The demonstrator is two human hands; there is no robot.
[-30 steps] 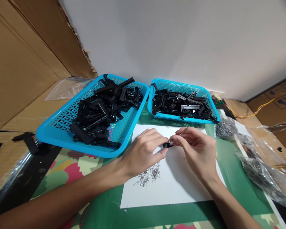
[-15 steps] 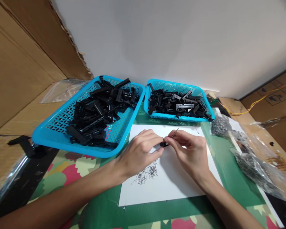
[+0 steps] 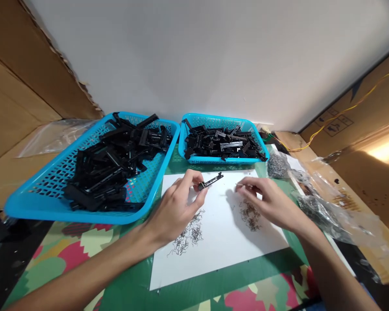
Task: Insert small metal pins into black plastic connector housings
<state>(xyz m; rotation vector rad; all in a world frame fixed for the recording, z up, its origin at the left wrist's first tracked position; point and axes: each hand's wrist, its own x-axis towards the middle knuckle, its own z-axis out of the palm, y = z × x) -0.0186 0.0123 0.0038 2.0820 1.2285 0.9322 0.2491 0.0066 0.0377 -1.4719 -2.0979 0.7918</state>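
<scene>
My left hand (image 3: 181, 201) pinches a long black plastic part (image 3: 212, 180) between thumb and fingers, above the white sheet (image 3: 220, 255). To the right, my right hand (image 3: 269, 198) is closed on a thin metal tool (image 3: 239, 185) whose tip points left; most of it is hidden by the fingers. Below that hand lies a pile of small bent wire springs (image 3: 251, 216) on the sheet. A second pile of springs (image 3: 186, 235) lies under and in front of my left hand. A gap separates the two hands.
A large blue basket (image 3: 29, 211) of black plastic parts stands at left, with a smaller blue basket (image 3: 223, 160) of similar parts behind the sheet. Clear bags (image 3: 324, 216) of small metal pieces lie at right. Cardboard (image 3: 9, 95) and a white wall (image 3: 181, 56) bound the space.
My hands have parted: the right has drawn away rightward with the thin tool, while the left keeps the black part, now more visible. The right-hand spring pile is uncovered. The view has shifted.
</scene>
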